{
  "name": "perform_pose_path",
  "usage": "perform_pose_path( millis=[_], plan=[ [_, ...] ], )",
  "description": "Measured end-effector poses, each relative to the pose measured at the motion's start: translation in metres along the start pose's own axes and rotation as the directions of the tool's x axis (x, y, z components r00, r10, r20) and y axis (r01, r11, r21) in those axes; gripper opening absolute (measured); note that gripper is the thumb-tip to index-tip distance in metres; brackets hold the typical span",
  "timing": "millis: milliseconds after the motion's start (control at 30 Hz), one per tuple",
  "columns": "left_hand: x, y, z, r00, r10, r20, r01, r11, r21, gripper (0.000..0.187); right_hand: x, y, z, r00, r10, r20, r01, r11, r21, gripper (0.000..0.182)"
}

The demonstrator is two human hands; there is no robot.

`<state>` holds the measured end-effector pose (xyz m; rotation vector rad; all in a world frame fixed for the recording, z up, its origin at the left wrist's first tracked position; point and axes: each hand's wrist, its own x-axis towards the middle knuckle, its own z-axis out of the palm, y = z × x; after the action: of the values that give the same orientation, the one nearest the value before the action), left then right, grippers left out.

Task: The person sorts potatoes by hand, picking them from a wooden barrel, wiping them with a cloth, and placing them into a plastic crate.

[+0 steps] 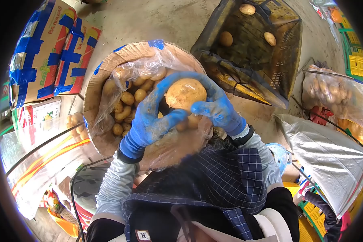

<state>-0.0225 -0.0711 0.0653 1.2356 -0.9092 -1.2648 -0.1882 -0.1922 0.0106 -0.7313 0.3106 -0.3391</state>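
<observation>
Left hand and right hand both cup the large potato, upper centre of frame. Probably firm, moderately light, could bruise; best gripped around its widest sides.

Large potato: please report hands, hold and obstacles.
Left hand and right hand gloved, around large potato. Held above round carton. Clear plastic partly covers smaller potatoes, may get in the way.
</observation>
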Motion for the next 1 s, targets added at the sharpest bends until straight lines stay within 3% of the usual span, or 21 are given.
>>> perform_pose_path(
  millis=[100, 200, 300, 333, 433, 467, 567, 600, 633, 667, 700, 767, 800, 833, 867, 933, 967, 1000],
  plan=[
    [-0.004, -0.013, 0.001, 0.996, 0.017, -0.083, -0.018, 1.0, -0.016, 0.074, -0.001, -0.002, 0.001, 1.0, -0.006, 0.009, 0.006, 0.999, -0.054, 0.068],
    [-0.014, -0.014, 0.006, 0.972, 0.17, -0.164, -0.127, 0.961, 0.247, 0.08, -0.001, -0.001, 0.015, 0.996, -0.085, 0.028, 0.088, 0.981, -0.174, 0.065],
    [-0.036, -0.01, 0.008, 0.939, 0.231, -0.256, -0.161, 0.95, 0.269, 0.084, -0.014, -0.006, 0.039, 0.995, -0.07, 0.077, 0.09, 0.95, -0.299, 0.059],
    [-0.048, -0.003, 0.01, 0.932, 0.235, -0.275, -0.165, 0.953, 0.255, 0.078, -0.018, -0.01, 0.049, 0.991, -0.065, 0.116, 0.102, 0.932, -0.348, 0.058],
    [-0.091, 0.035, 0.016, 0.891, 0.395, -0.224, -0.189, 0.771, 0.609, 0.081, -0.028, -0.017, 0.078, 0.962, -0.063, 0.265, 0.19, 0.852, -0.488, 0.054],
    [-0.104, 0.042, 0.016, 0.867, 0.431, -0.252, -0.228, 0.791, 0.567, 0.078, -0.033, -0.018, 0.087, 0.949, -0.095, 0.3, 0.251, 0.804, -0.539, 0.05],
    [-0.149, 0.082, 0.007, 0.771, 0.587, -0.247, -0.192, 0.584, 0.789, 0.068, -0.049, -0.055, 0.143, 0.966, 0.135, 0.222, 0.067, 0.695, -0.716, 0.045],
    [-0.171, 0.096, -0.004, 0.754, 0.607, -0.251, -0.142, 0.523, 0.84, 0.077, -0.049, -0.054, 0.149, 0.961, 0.084, 0.264, 0.131, 0.703, -0.699, 0.04],
    [-0.194, 0.13, -0.012, 0.65, 0.734, -0.196, -0.117, 0.351, 0.929, 0.072, -0.051, -0.062, 0.156, 0.955, 0.084, 0.285, 0.165, 0.648, -0.744, 0.039],
    [-0.22, 0.147, -0.033, 0.529, 0.818, -0.228, -0.092, 0.322, 0.942, 0.075, -0.054, -0.072, 0.161, 0.951, 0.079, 0.298, 0.197, 0.589, -0.784, 0.037],
    [-0.252, 0.144, -0.08, 0.284, 0.89, -0.357, -0.106, 0.399, 0.911, 0.074, -0.06, -0.08, 0.164, 0.952, 0.075, 0.295, 0.213, 0.53, -0.821, 0.035],
    [-0.325, 0.235, -0.15, 0.133, 0.895, -0.427, -0.412, 0.442, 0.797, 0.07, -0.068, -0.095, 0.168, 0.962, 0.088, 0.257, 0.179, 0.509, -0.842, 0.033],
    [-0.369, 0.255, -0.199, 0.135, 0.962, -0.237, -0.026, 0.243, 0.97, 0.062, -0.07, -0.101, 0.168, 0.967, 0.097, 0.235, 0.158, 0.497, -0.853, 0.032],
    [-0.413, 0.275, -0.247, 0.131, 0.991, -0.029, 0.549, -0.048, 0.834, 0.056, -0.071, -0.103, 0.164, 0.974, 0.098, 0.202, 0.124, 0.516, -0.848, 0.031],
    [-0.457, 0.295, -0.296, 0.122, 0.978, 0.171, 0.843, -0.193, 0.501, 0.054, -0.071, -0.104, 0.159, 0.979, 0.106, 0.173, 0.09, 0.537, -0.839, 0.03],
    [-0.518, 0.309, -0.365, 0.263, 0.942, -0.207, 0.847, -0.123, 0.517, 0.046, -0.068, -0.102, 0.161, 0.99, 0.129, 0.056, -0.025, 0.556, -0.831, 0.029],
    [-0.547, 0.296, -0.409, 0.376, 0.807, -0.454, 0.884, -0.165, 0.438, 0.04, -0.061, -0.098, 0.159, 0.985, 0.162, 0.058, -0.036, 0.522, -0.852, 0.028],
    [-0.538, 0.279, -0.4, 0.349, 0.825, -0.446, 0.877, -0.119, 0.466, 0.037, -0.052, -0.092, 0.154, 0.98, 0.192, 0.057, -0.046, 0.489, -0.871, 0.028]
  ],
)
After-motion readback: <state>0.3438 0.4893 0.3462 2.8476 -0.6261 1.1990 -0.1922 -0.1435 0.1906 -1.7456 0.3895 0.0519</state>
